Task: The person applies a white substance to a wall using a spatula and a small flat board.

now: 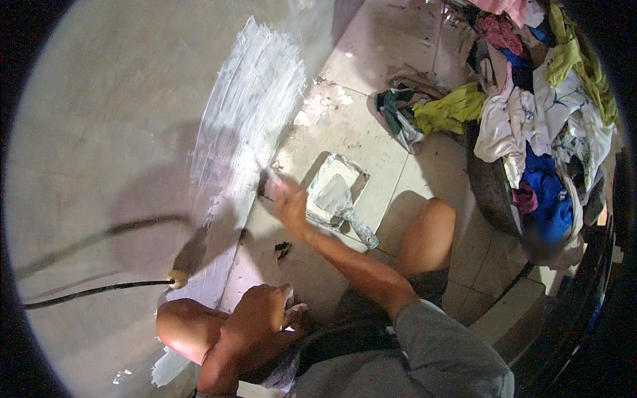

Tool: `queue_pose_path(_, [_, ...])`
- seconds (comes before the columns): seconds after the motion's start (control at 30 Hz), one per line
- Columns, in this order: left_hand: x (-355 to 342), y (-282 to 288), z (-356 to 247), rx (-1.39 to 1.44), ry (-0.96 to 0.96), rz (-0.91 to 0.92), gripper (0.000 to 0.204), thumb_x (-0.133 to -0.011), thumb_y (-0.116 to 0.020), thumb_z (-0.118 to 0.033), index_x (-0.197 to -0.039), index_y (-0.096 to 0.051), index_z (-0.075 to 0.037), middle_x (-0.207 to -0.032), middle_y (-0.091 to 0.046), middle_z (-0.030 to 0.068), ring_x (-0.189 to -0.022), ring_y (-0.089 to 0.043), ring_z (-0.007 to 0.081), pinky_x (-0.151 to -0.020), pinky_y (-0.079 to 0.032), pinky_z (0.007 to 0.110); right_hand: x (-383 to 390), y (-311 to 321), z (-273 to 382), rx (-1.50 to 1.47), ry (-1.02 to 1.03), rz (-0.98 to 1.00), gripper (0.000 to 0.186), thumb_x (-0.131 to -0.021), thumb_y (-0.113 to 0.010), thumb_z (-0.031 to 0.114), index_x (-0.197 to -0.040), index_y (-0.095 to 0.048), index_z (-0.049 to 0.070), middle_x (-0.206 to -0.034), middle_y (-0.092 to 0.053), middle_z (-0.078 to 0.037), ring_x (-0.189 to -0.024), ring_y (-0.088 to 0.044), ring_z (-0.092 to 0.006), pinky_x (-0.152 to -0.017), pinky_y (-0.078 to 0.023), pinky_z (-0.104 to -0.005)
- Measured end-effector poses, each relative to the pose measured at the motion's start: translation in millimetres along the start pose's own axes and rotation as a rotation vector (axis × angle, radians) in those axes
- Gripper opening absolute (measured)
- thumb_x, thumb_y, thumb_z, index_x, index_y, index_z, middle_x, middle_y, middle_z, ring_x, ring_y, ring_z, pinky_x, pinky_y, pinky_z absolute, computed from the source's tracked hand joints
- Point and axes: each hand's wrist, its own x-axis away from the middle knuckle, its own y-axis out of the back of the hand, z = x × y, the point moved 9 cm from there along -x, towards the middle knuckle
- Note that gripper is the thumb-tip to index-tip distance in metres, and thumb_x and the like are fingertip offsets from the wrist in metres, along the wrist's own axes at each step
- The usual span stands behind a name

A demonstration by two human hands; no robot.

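Note:
My right hand (290, 201) is closed around a thin pale tool (271, 174), whose kind is too blurred to make out. The tool's tip meets the lower edge of a wide white putty patch (255, 86) on the grey wall (99, 132). My left hand (282, 308) hangs in front of my left knee, its fingers curled and smeared white; what they hold, if anything, is hidden. Right of my right hand, a putty-covered tray (361, 178) lies on the floor. A putty knife (336, 194) rests across it, its smeared handle over the near edge.
A heap of clothes (511, 126) fills the right side, with a yellow-green cloth (454, 111) spilling onto the tiled floor (391, 159). A black cable (99, 290) reaches a round fitting (177, 278) at the wall. White flakes (302, 118) and debris lie along the wall's foot.

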Motion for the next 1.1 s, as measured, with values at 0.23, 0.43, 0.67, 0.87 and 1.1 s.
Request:
queue_pose_path(0.23, [6.6, 4.2, -4.8, 0.035, -0.087, -0.025, 0.032, -0.078, -0.056, -0.028, -0.082, -0.051, 0.003, -0.072, -0.056, 0.0238, -0.076, -0.055, 0.0405, -0.071, -0.043, 0.045, -104.0, 35.7, -46.0, 0.262, -0.023, -0.323, 0.015, -0.078, -0.053, 0.010, -0.084, -0.059, -0.002, -0.066, -0.057, -0.021, -0.056, -0.055, -0.0355, -0.052, -0.041, -0.0402])
queue_pose_path(0.43, [9.3, 6.6, -9.0, 0.027, -0.068, -0.057, 0.032, -0.080, -0.054, -0.028, -0.082, -0.051, 0.004, -0.073, -0.056, 0.0248, -0.076, -0.055, 0.0405, -0.072, -0.043, 0.045, -62.0, 2.1, -33.5, 0.092, -0.046, -0.160, 0.018, -0.081, -0.051, 0.013, -0.082, -0.059, -0.003, -0.064, -0.056, -0.019, -0.052, -0.053, -0.0284, -0.050, -0.041, -0.0374])
queue_pose_path(0.67, [8.1, -3.8, -2.8, 0.066, -0.130, -0.034, 0.034, -0.082, -0.051, -0.029, -0.082, -0.051, 0.005, -0.075, -0.055, 0.0262, -0.077, -0.055, 0.0406, -0.072, -0.043, 0.045, 15.0, -8.5, 13.1, -0.043, 0.088, 0.054, 0.023, -0.086, -0.047, 0.016, -0.085, -0.057, -0.004, -0.069, -0.054, -0.017, -0.057, -0.051, -0.0238, -0.051, -0.039, -0.0345])
queue_pose_path(0.87, [14.1, 4.5, -10.6, -0.001, -0.135, -0.076, 0.034, -0.082, -0.051, -0.029, -0.081, -0.051, 0.005, -0.072, -0.055, 0.0252, -0.074, -0.055, 0.0409, -0.070, -0.043, 0.046, -51.9, 6.1, 11.2, -0.025, 0.066, -0.087, 0.020, -0.084, -0.049, 0.014, -0.090, -0.058, -0.003, -0.072, -0.055, -0.017, -0.059, -0.052, -0.0270, -0.053, -0.041, -0.0368])
queue_pose_path(1.1, [16.2, 6.2, -7.2, 0.007, -0.161, -0.104, 0.032, -0.082, -0.052, -0.029, -0.080, -0.051, 0.004, -0.071, -0.056, 0.0238, -0.072, -0.056, 0.0394, -0.068, -0.043, 0.045, 32.9, -33.5, 37.9, 0.111, 0.154, 0.252, 0.021, -0.082, -0.046, 0.007, -0.092, -0.058, -0.005, -0.073, -0.056, -0.020, -0.065, -0.055, -0.0316, -0.060, -0.045, -0.0404])
